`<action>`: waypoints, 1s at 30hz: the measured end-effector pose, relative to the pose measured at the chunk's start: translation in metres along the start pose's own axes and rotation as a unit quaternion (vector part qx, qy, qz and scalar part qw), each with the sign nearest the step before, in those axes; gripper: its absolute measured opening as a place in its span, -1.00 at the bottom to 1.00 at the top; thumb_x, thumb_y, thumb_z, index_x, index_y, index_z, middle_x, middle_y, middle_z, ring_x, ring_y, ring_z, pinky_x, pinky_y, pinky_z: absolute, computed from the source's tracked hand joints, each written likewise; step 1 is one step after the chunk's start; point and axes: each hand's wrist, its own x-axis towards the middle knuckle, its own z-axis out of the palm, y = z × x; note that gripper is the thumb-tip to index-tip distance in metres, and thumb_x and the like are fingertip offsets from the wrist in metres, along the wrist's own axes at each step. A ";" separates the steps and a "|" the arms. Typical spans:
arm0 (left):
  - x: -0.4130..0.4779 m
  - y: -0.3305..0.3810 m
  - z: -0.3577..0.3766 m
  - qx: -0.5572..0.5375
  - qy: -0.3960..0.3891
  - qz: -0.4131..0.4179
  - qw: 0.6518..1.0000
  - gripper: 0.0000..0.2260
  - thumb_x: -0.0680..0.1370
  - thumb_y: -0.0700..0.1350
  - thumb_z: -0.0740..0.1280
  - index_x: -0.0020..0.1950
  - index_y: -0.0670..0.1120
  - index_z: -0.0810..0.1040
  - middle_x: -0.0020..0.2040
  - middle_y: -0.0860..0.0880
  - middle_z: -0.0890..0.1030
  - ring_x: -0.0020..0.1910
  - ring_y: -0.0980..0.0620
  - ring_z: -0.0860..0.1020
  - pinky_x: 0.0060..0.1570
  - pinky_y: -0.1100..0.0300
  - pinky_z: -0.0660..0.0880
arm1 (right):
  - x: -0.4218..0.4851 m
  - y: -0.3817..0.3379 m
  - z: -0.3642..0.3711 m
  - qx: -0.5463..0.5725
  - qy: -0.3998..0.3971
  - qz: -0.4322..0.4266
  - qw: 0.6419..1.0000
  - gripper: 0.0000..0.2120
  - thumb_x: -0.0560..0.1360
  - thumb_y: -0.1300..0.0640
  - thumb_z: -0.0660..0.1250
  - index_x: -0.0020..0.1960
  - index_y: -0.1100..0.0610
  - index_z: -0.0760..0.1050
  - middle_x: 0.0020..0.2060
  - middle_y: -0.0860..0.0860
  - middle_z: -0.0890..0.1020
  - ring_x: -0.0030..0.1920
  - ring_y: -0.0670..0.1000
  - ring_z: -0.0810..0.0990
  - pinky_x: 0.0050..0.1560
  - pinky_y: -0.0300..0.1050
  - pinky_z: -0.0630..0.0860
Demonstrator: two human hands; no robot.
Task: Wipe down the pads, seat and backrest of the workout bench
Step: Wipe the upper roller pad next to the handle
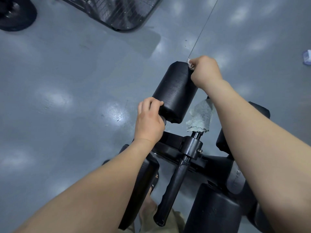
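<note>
Looking down from head height at a grey floor (58, 73) with the foot end of a black workout bench (171, 140) low in the centre. At top left lies a dark round weight (15, 14), and beside it stands a black wire fan (117, 12).

The left hand (149, 118) curls its fingers over the near end of a black roller pad (175, 91), steadying it. The pad's long axis runs away from the person, tilting up and to the right.

The right hand (206, 72) is at the pad's far end, with fingers closed. A pale scrap pokes out by its knuckles, most likely a corner of the cloth (200, 118), whose grey-blue bulk hangs just right of the pad under the forearm.

The right hand has the cloth, so the next wipe would probably run back along the pad towards the left hand. A black post (175, 190) and further pads (213, 209) lie nearer the person, and appear not yet reached.
</note>
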 end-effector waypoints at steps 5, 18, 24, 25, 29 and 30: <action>0.003 0.003 -0.001 -0.014 -0.003 -0.068 0.998 -0.54 0.44 -0.37 0.15 0.32 -0.14 0.44 0.28 -0.05 0.40 0.30 -0.03 0.33 0.20 0.37 0.21 | 0.002 0.006 0.000 -0.024 0.001 0.008 1.000 -0.69 0.49 0.40 0.16 0.13 0.27 0.60 0.06 0.25 0.58 0.09 0.28 0.55 0.05 -0.05 0.49; 0.003 0.001 0.000 -0.023 -0.007 -0.093 0.995 -0.56 0.47 -0.36 0.14 0.32 -0.18 0.50 0.26 -0.05 0.45 0.31 -0.02 0.35 0.21 0.40 0.19 | -0.001 0.005 0.009 0.024 0.025 -0.035 0.999 -0.64 0.45 0.39 0.16 0.03 0.13 0.64 0.03 0.19 0.51 0.02 0.24 0.53 -0.04 -0.12 0.43; 0.004 0.001 -0.001 -0.025 -0.009 -0.099 0.995 -0.56 0.47 -0.37 0.13 0.31 -0.17 0.50 0.27 -0.05 0.45 0.32 -0.03 0.35 0.24 0.40 0.19 | -0.004 0.000 -0.001 -0.042 -0.014 -0.039 0.998 -0.57 0.49 0.39 0.16 0.25 0.14 0.61 0.13 0.25 0.55 0.14 0.29 0.54 0.00 -0.09 0.43; 0.004 0.001 -0.001 -0.026 -0.011 -0.101 0.994 -0.56 0.47 -0.37 0.13 0.31 -0.17 0.50 0.27 -0.04 0.45 0.32 -0.03 0.35 0.24 0.40 0.19 | -0.008 -0.002 0.000 -0.058 -0.011 -0.054 0.997 -0.59 0.50 0.38 0.16 0.24 0.17 0.59 0.12 0.26 0.53 0.13 0.29 0.53 -0.02 -0.07 0.42; 0.003 0.002 -0.001 -0.030 -0.014 -0.104 0.994 -0.56 0.47 -0.36 0.13 0.31 -0.16 0.50 0.27 -0.03 0.44 0.32 -0.02 0.35 0.19 0.42 0.18 | -0.026 -0.009 0.007 -0.095 -0.007 -0.086 0.992 -0.65 0.47 0.40 0.16 0.17 0.22 0.56 0.11 0.23 0.46 0.08 0.28 0.50 -0.09 -0.05 0.37; 0.003 0.001 -0.001 -0.030 -0.015 -0.105 0.994 -0.56 0.47 -0.36 0.13 0.31 -0.16 0.50 0.27 -0.02 0.44 0.32 -0.02 0.35 0.19 0.42 0.19 | -0.030 -0.010 0.009 -0.096 -0.006 -0.086 0.992 -0.64 0.46 0.40 0.16 0.18 0.22 0.55 0.11 0.23 0.46 0.08 0.28 0.50 -0.09 -0.04 0.37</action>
